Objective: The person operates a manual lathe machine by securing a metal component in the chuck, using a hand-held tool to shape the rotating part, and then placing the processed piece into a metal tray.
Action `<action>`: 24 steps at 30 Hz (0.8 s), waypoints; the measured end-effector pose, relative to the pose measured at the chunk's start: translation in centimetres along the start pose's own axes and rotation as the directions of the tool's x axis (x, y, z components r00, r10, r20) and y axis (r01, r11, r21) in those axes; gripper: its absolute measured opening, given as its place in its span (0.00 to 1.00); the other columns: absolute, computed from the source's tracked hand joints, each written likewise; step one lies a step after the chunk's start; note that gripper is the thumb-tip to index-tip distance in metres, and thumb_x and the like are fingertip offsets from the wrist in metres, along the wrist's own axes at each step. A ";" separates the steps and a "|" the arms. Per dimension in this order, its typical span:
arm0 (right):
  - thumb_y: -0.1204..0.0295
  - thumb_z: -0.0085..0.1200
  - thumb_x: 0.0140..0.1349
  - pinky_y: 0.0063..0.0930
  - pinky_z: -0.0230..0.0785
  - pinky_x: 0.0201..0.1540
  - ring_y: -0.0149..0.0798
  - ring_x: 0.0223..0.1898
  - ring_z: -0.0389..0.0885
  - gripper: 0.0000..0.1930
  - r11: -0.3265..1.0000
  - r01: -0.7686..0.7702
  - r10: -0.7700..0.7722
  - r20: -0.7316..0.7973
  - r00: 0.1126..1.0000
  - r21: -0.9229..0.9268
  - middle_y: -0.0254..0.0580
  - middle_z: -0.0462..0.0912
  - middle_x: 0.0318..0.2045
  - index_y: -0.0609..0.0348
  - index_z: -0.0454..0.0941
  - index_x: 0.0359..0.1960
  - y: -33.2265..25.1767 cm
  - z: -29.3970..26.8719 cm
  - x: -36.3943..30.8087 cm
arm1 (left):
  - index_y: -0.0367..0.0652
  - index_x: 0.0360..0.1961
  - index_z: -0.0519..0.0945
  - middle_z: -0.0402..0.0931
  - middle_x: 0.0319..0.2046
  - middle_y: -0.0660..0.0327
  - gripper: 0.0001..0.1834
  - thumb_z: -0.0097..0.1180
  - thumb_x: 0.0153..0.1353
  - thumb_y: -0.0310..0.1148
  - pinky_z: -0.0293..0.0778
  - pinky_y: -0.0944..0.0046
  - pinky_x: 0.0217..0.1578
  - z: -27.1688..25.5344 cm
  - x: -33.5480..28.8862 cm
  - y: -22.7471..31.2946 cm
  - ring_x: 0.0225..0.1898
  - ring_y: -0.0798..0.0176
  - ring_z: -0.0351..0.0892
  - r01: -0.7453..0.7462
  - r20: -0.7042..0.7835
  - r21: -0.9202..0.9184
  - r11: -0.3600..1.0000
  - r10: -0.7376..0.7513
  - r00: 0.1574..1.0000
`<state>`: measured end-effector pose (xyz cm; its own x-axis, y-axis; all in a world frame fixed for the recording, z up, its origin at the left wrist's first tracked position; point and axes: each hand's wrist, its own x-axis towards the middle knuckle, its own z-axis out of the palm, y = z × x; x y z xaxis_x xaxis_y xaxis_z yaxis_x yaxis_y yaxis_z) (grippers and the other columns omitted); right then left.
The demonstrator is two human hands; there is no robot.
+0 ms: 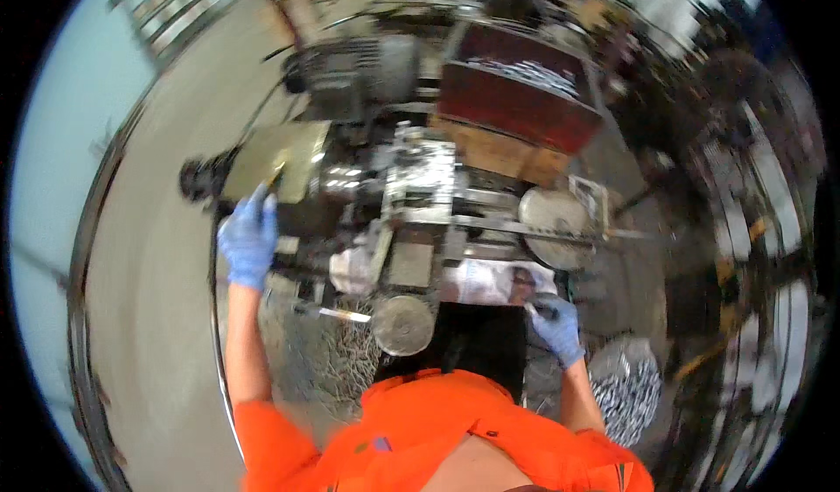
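Note:
A small metal lathe (420, 181) stands in front of me. At its left end, my left hand (248, 240), in a blue glove, reaches up to the pale yellow-green headstock cover (297, 146). Its fingers are drawn together beside a thin yellow and dark piece (278, 172); blur hides whether they grip it. My right hand (557, 327), in a blue glove with dark-stained fingers, is curled at the right end of a printed whitish cloth or paper (486, 282). Something small and pale shows at those fingertips, too blurred to name.
A dark red bin (521, 107) of small metal parts sits behind the lathe, near an electric motor (367, 67). Round handwheels (403, 325) stick out toward me. A clear bag or tub (628, 391) of shiny parts is at lower right; metal shavings (346, 352) lie at lower left.

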<state>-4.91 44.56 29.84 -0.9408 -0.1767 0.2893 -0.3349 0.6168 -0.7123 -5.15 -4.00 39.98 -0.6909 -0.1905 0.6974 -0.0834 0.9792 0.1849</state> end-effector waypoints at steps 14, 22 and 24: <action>0.58 0.58 0.51 0.34 0.72 0.36 0.48 0.32 0.80 0.16 0.911 -0.408 0.400 -0.121 0.909 -0.056 0.49 0.81 0.28 0.60 0.81 0.29 6.2 -6.5 -7.3 | 0.29 0.44 0.76 0.77 0.33 0.52 0.24 0.47 0.64 0.44 0.72 0.63 0.33 2.5 -9.2 1.8 0.30 0.59 0.75 0.553 0.303 -0.285 0.783 -0.474 0.827; 0.57 0.59 0.51 0.31 0.72 0.42 0.45 0.36 0.81 0.19 0.499 -0.847 0.726 -0.445 0.524 -0.183 0.50 0.82 0.33 0.58 0.81 0.37 20.2 -15.5 -17.2 | 0.35 0.35 0.77 0.66 0.14 0.64 0.15 0.48 0.63 0.38 0.59 0.67 0.17 7.6 -14.6 0.1 0.15 0.69 0.60 0.423 0.561 -0.336 0.842 -0.182 0.808; 0.51 0.57 0.49 0.34 0.70 0.47 0.49 0.41 0.79 0.24 0.343 -0.902 0.761 -0.486 0.430 -0.261 0.50 0.81 0.38 0.57 0.79 0.42 23.0 -18.0 -18.4 | 0.35 0.36 0.77 0.65 0.14 0.65 0.14 0.48 0.63 0.37 0.58 0.67 0.16 7.8 -14.3 0.6 0.15 0.71 0.60 0.460 0.609 -0.306 0.833 -0.200 0.767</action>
<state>5.62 75.81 19.71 -0.6335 0.7663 -0.1069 0.7480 0.5712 -0.3381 -0.91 -0.18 24.77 -0.9510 -0.2996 0.0761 -0.1677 0.7068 0.6872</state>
